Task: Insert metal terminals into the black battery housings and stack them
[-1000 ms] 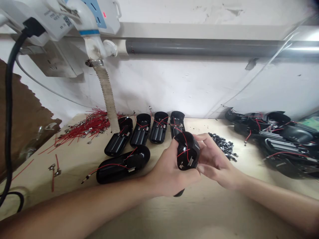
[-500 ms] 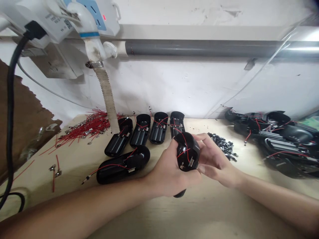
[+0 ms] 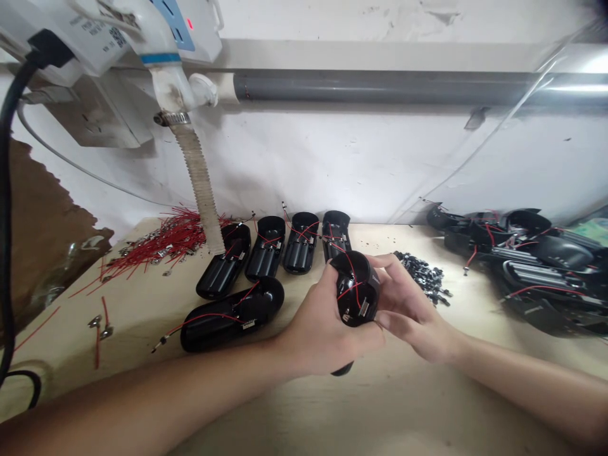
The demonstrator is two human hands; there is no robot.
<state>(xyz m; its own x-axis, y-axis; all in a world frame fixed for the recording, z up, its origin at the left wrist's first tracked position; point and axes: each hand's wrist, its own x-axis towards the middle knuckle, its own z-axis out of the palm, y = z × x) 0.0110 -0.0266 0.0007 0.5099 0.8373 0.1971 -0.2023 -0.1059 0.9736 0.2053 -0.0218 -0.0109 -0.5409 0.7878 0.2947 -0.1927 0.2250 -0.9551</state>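
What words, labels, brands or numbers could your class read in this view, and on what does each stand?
Printed lines on the white power unit: too small and blurred to read.
Small mark on the side of the black plastic case held at the centre: too small to read.
No text can be quoted.

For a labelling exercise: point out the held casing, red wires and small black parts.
held casing (image 3: pixel 356 270), head view, rounded end
red wires (image 3: pixel 178 237), head view, pile's middle
small black parts (image 3: pixel 422 272), head view, heap's middle
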